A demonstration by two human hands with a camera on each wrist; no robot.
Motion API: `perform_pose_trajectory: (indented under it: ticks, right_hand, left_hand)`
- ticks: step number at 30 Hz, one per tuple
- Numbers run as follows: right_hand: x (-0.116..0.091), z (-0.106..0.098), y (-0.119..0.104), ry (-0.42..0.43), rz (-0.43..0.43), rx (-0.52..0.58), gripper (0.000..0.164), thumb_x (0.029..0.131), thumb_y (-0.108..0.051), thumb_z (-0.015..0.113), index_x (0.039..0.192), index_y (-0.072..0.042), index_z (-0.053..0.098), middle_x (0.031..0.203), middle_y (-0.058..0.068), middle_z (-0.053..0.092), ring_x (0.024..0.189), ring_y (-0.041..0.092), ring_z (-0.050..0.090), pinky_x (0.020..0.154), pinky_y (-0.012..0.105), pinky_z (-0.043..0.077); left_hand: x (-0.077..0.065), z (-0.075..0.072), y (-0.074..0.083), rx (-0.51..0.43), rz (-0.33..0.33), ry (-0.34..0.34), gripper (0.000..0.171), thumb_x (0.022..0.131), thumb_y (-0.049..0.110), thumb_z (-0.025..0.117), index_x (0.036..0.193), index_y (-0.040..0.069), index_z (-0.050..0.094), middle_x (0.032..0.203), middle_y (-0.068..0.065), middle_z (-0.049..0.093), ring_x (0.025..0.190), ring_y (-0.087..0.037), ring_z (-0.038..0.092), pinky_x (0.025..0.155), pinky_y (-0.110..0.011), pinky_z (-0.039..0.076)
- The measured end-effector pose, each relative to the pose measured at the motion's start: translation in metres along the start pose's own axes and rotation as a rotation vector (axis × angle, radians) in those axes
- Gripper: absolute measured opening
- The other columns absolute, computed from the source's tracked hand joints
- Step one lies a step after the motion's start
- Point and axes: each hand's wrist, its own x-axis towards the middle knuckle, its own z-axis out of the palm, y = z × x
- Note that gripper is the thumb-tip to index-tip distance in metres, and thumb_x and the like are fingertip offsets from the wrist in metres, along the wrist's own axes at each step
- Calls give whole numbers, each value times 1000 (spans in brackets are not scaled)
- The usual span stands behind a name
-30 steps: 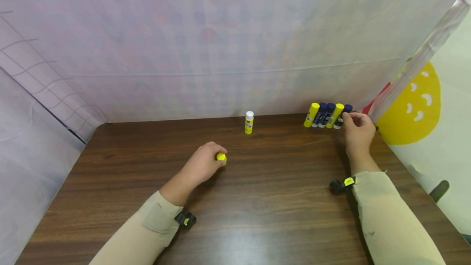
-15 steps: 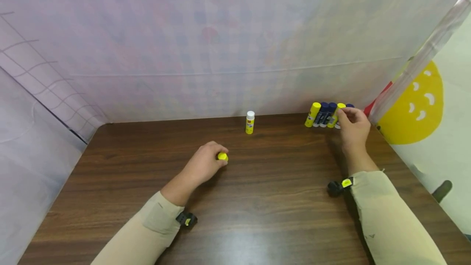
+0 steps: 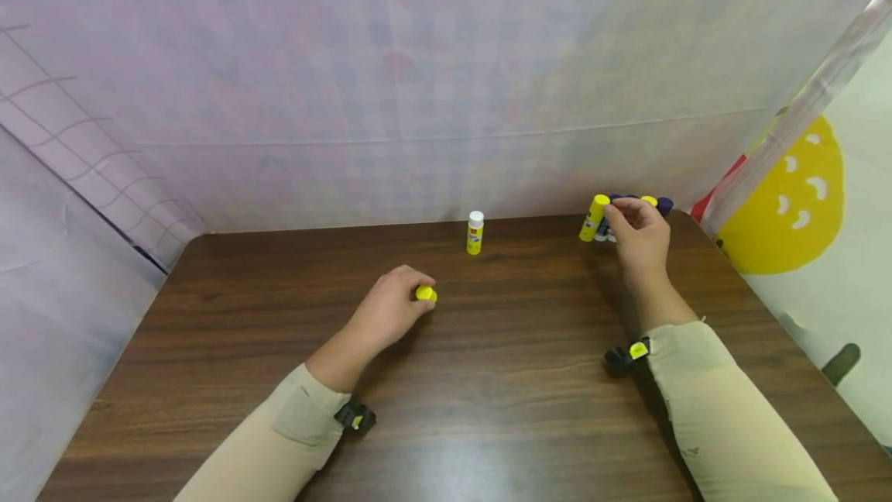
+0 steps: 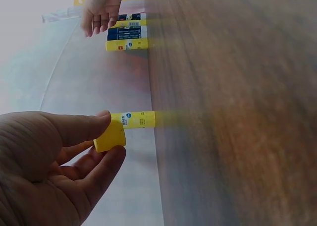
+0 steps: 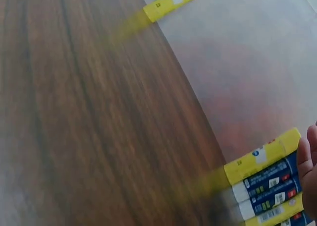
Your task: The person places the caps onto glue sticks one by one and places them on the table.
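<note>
My left hand (image 3: 386, 304) pinches a small yellow cap (image 4: 110, 138) between thumb and fingertips, above the table. Behind it, near the table's back edge, a yellow glue stick (image 3: 475, 235) stands upright with its white top showing. Farther right, several yellow and dark blue glue sticks stand upright side by side in a row. My right hand (image 3: 641, 242) is at this row with loosely bent fingers and holds nothing. In the head view it hides much of the row; the yellow glue stick (image 3: 594, 218) at the left end stays in sight, just beside the fingertips.
The brown wooden table (image 3: 502, 378) ends at the back against a pale checked curtain (image 3: 390, 99). To the right, past the table's side edge, hangs a white sheet with a yellow print (image 3: 787, 200).
My right hand has moved left along the row, from its right end toward the yellow glue stick at the left end. The left hand with the cap has barely shifted.
</note>
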Motion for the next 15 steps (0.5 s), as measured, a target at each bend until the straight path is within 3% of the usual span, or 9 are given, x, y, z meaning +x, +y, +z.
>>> perform_pose_trajectory:
  ticks: [15]
  right_hand:
    - [-6,25,-3,-115,2,-56,32,92,-15,80,117,2,68,93,-8,66,83,5,61,68,11,54]
  left_hand:
    - [-3,-2,7,-20,-27,11,34,97,17,76,129,9,72,126,-7,68,110,-22,67,95,-38,59]
